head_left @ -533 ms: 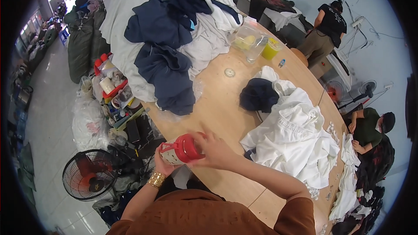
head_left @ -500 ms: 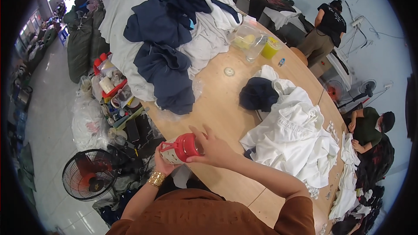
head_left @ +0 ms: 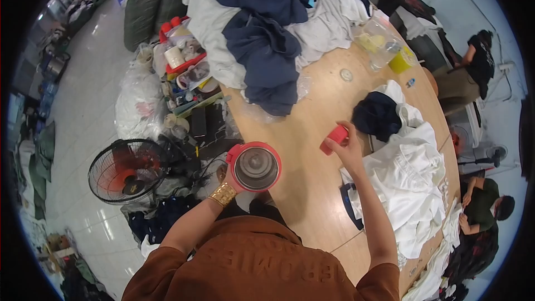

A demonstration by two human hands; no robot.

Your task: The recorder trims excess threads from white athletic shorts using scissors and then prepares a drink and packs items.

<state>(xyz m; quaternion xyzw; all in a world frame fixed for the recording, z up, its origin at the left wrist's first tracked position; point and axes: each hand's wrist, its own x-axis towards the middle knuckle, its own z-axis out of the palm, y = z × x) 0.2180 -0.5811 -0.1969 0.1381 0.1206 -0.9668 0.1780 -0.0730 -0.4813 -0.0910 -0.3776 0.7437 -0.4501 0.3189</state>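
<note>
My left hand holds an insulated mug with a red rim and a steel inside, its open mouth facing up toward me. Much of that hand is hidden behind the mug. Away to the right, over the wooden table, the fingers of my right hand close round a red screw lid. Beyond the right hand lies a dark navy cloth bundle, beside a heap of white garments.
Navy and white cloth is piled at the table's far side. A clear plastic container and a yellow-green tub stand at the far right. A black fan and cluttered supplies are on the left. Two people work along the right.
The red lid has come off the mug and moved right in my right hand. My left hand has turned the mug upright, so its steel inside shows. The view has shifted left.
</note>
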